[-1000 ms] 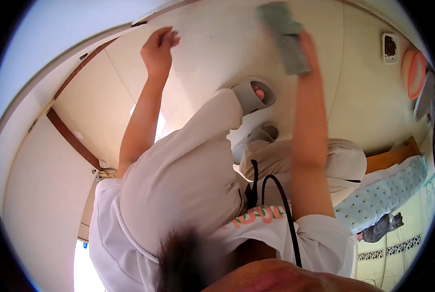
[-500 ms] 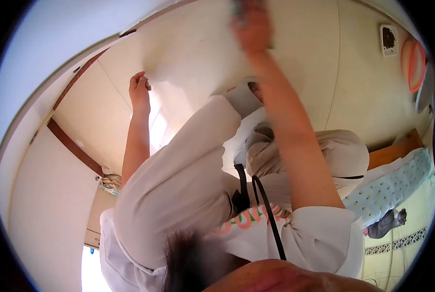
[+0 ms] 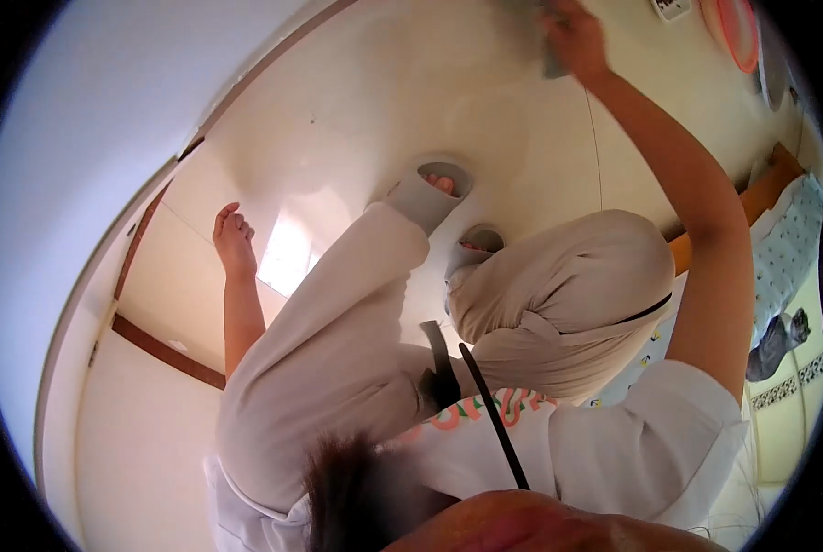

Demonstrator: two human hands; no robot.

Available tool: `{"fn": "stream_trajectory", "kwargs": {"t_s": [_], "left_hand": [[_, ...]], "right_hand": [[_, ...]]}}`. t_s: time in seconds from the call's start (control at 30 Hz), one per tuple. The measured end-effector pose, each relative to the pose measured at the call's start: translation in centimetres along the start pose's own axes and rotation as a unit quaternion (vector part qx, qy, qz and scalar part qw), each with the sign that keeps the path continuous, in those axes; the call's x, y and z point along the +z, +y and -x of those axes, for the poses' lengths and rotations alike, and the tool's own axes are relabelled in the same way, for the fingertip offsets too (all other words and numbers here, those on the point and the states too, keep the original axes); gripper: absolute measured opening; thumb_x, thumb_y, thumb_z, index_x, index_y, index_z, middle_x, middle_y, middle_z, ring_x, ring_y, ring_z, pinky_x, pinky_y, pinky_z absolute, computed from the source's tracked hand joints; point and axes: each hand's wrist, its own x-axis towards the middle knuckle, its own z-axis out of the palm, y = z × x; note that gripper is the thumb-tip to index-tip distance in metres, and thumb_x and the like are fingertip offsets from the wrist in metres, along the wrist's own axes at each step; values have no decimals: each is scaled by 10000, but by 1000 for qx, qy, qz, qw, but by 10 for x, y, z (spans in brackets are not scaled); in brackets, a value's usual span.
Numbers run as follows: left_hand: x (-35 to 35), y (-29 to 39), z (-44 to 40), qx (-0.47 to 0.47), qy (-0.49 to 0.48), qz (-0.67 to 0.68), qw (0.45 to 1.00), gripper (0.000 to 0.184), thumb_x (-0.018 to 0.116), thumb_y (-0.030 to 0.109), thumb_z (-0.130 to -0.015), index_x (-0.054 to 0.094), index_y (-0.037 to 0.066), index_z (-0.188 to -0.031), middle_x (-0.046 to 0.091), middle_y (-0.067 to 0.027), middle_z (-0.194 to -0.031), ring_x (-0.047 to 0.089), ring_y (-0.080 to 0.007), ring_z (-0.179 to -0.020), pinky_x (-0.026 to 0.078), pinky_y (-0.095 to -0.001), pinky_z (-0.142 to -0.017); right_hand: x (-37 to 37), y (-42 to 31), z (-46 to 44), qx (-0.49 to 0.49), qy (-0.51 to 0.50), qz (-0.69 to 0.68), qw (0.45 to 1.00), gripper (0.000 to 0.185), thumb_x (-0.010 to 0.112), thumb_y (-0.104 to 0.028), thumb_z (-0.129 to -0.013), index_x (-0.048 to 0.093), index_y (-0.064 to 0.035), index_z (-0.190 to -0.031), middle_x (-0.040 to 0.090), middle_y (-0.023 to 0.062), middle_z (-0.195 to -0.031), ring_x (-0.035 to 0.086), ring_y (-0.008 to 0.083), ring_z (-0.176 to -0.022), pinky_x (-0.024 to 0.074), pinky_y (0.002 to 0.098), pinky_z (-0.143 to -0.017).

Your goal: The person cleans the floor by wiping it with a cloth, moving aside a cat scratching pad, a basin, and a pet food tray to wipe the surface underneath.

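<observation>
My right hand (image 3: 579, 40) is stretched out at the top, on the pale floor (image 3: 485, 110). Its fingers are bent over a dark grey cloth (image 3: 554, 66), which lies flat against the floor; part of it is under the hand and smeared by motion. At the left, my left hand (image 3: 235, 230) hangs beyond my knee with its fingers curled and nothing visible in them. My feet, in grey slippers (image 3: 429, 195), are between the two hands while I squat.
A white wall or door (image 3: 89, 120) curves along the left. A pink-rimmed basin (image 3: 741, 35) and a small white tray (image 3: 673, 7) are at the upper right. Below them are a wooden edge (image 3: 776, 184), a patterned light-blue cloth (image 3: 788, 248) and a grey cat-like shape (image 3: 777, 348).
My right hand has swept to the right with the cloth. The view has shifted, so the basin and tray sit higher. My left hand appears lower and still has its fingers curled.
</observation>
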Motion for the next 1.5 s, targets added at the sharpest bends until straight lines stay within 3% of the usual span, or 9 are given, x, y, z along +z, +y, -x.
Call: {"fn": "stream_trajectory", "kwargs": {"t_s": [0.17, 0.33, 0.5, 0.7, 0.9, 1.07, 1.23, 1.37, 1.5], "left_hand": [[-26, 7, -27, 11, 27, -168, 985, 275, 416, 134, -955, 504, 38, -1197, 443, -3, -678, 408, -111, -550, 360, -260, -528], [-40, -9, -38, 152, -36, -665, 731, 741, 396, 73, -914, -54, 126, -1500, 630, -282, -807, 600, -434, -702, 466, -494, -645], [-56, -16, -98, 134, -16, -743, 655, 667, 348, 103, -970, -123, -148, -1369, 628, -329, -940, 633, -450, -858, 537, -481, -747], [-116, -61, -195, 352, -48, -897, 262, 618, 495, 101, -922, 171, -241, -1322, 651, -293, -961, 689, -313, -872, 571, -306, -727], [-2, 16, -88, 81, 76, -810, 576, 571, 506, 79, -911, 242, -238, -1305, 648, -281, -954, 693, -316, -864, 576, -331, -710], [-102, -41, -187, 179, -96, -925, 322, 575, 504, 75, -907, 224, -203, -1325, 644, -265, -1007, 689, -327, -875, 576, -354, -728], [-104, -18, -180, 182, -51, -884, 427, 557, 500, 124, -920, 256, -163, -1331, 633, -244, -1076, 658, -349, -951, 558, -370, -790], [-101, -2, -149, 131, -29, -818, 560, 608, 439, 118, -939, 135, -139, -1398, 634, -256, -1063, 633, -347, -1005, 540, -397, -810], [-103, 1, -125, 181, -164, -916, 318, 615, 404, 91, -937, 96, -91, -1437, 640, -259, -1014, 630, -362, -954, 518, -403, -821]], "right_hand": [[-6, 69, 42, 27, 88, 84, 992, 429, 438, -5, -862, 557, -44, -1272, 527, 166, -1320, 538, 270, -1178, 434, 337, -974], [86, -8, 76, -119, -143, 150, 971, 412, 518, -36, -831, 565, -122, -1231, 553, 59, -1290, 493, 238, -1220, 473, 342, -957], [75, -58, 88, -344, -189, 67, 917, 386, 526, -138, -867, 533, -114, -1252, 497, 46, -1363, 452, 240, -1272, 475, 354, -967], [-37, 61, 128, 155, 197, -37, 967, 445, 465, -7, -862, 538, -57, -1298, 497, 92, -1382, 447, 228, -1288, 362, 306, -1053], [4, 139, 143, 328, 330, 261, 846, 486, 582, -180, -806, 569, -55, -1275, 553, 139, -1280, 538, 306, -1139, 422, 386, -982], [95, -3, 59, 87, 59, 142, 984, 309, 540, -92, -829, 631, -128, -1123, 624, 92, -1133, 587, 299, -1012, 502, 390, -839], [103, -51, 57, -201, 40, 113, 972, 430, 556, -111, -818, 602, -237, -1226, 494, -56, -1386, 466, 193, -1276, 522, 294, -848], [20, -19, 145, 242, 160, 4, 957, 459, 539, -46, -838, 549, -91, -1295, 500, 43, -1387, 493, 222, -1257, 479, 310, -928], [-57, 85, 340, 464, 423, 191, 755, 443, 508, -77, -900, 492, -38, -1342, 499, 105, -1376, 490, 255, -1247, 422, 343, -1007]]}}
